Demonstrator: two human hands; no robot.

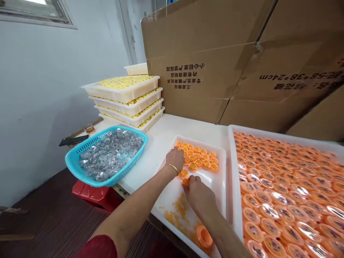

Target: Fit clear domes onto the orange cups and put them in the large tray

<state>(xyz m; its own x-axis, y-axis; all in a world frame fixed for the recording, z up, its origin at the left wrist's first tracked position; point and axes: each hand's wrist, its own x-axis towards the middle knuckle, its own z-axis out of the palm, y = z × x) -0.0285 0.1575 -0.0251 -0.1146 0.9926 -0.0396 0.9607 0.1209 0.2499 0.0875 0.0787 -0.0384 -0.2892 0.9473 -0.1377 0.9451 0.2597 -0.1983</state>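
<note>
My left hand, with a gold bangle at the wrist, reaches over the left side of a white tray. Its fingers curl down beside a cluster of small orange cups with yellow-orange contents; whatever they grip is hidden. Nearer to me, my right hand is closed on a small orange cup, thumb and fingers around it. Another filled orange cup sits just beyond it, between the hands. Loose orange bits lie at the tray's near end, along with a larger empty orange bowl.
A blue basket of clear plastic pieces stands left on the white table. Behind it rise stacked trays of yellow items. A large tray of lidded orange cups fills the right; cardboard boxes wall off the back.
</note>
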